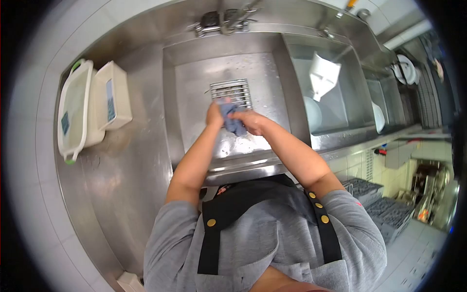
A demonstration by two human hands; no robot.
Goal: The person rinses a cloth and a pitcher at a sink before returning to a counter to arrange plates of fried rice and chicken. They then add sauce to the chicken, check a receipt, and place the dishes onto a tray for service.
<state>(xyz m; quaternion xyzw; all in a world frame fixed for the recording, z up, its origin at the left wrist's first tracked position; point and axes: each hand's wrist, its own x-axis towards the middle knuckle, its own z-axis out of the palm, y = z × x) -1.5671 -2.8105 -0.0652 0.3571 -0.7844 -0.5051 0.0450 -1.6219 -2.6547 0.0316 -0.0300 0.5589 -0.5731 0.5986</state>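
Observation:
A crumpled blue-grey cloth (234, 125) is bunched between my two hands, low over the steel sink (194, 78). My left hand (215, 115) grips it from the left, fingers curled and partly smeared by motion. From the right, my right hand (250, 120) closes on the same cloth, with the fingers partly hidden in its folds. Just beyond my hands lies a metal drain grate (228, 86) on the sink floor. Water drops shine on the steel around it.
A faucet (226, 27) stands at the sink's back. To the right, a second basin holds a white plastic piece (325, 75) and a round white dish (313, 113). White tubs (90, 121) sit on the left counter. Grey racks (389, 211) stand low at the right.

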